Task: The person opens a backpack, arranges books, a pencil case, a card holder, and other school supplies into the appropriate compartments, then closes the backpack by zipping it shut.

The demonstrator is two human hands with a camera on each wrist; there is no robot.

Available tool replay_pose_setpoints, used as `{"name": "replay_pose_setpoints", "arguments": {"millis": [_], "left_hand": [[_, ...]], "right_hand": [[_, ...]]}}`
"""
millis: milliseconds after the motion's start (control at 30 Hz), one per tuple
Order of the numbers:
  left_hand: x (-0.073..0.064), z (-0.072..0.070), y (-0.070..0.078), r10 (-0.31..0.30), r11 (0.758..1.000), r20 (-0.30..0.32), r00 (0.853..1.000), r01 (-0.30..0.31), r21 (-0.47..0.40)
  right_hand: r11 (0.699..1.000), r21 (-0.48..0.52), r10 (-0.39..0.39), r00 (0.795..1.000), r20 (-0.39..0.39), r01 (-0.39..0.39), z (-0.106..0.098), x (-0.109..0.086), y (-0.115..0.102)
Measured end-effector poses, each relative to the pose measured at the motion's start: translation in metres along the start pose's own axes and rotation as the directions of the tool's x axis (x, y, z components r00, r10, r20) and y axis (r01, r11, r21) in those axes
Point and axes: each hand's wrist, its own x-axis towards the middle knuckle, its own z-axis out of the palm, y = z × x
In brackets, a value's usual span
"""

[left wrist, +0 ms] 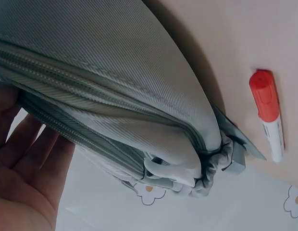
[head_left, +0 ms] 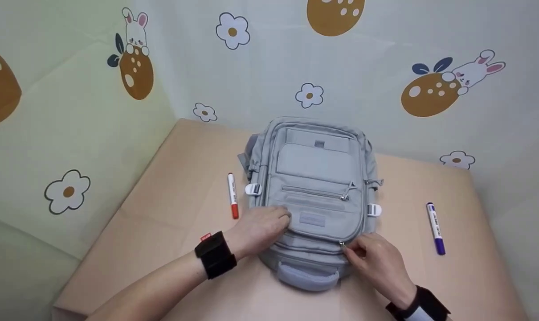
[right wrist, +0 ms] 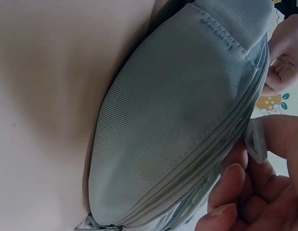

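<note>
1. We see a grey backpack (head_left: 314, 160) lying front side up on the middle of a tan tabletop (head_left: 171, 187), its padded carry handle (head_left: 307, 280) facing the person.
2. The left hand (head_left: 263, 225) rests at the near left part of the backpack. We note its fingers bent over the front panel; in the left wrist view they reach past a zippered edge, with the thumb on the nearer side, so that the edge is gripped between them.
3. The right hand (head_left: 381, 263) is at the near right corner. We observe thumb and forefinger closed in a pinch on a grey zipper pull (right wrist: 256, 142); the other fingers curl loosely toward the palm.
4. Between the two hands we find the curved zipper seams of the near end; beyond them, on the front panel, lie a small label patch (head_left: 312, 220) and a horizontal pocket zipper (head_left: 316, 192).
5. White buckles sit on both sides of the backpack, the left buckle (head_left: 253, 189) and the right buckle (head_left: 374, 210).
6. We locate a red-capped marker (head_left: 233, 196) just beside the backpack on the left, and a blue-capped marker (head_left: 435, 229) well apart on the right. Neither is touched by the fingers.
</note>
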Motion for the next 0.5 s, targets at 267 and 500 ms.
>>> {"name": "replay_pose_setpoints", "arguments": {"millis": [267, 500], "left_hand": [[0.003, -0.002, 0.001, -0.025, 0.999, 0.033, 0.999, 0.026, -0.028], [0.001, -0.001, 0.002, -0.035, 0.999, 0.037, 0.999, 0.036, -0.026]], "right_hand": [[0.994, -0.045, -0.103, 0.994, -0.048, 0.101, 0.007, 0.005, -0.016], [0.963, -0.072, -0.263, 0.963, -0.062, 0.259, 0.028, 0.023, -0.045]]}}
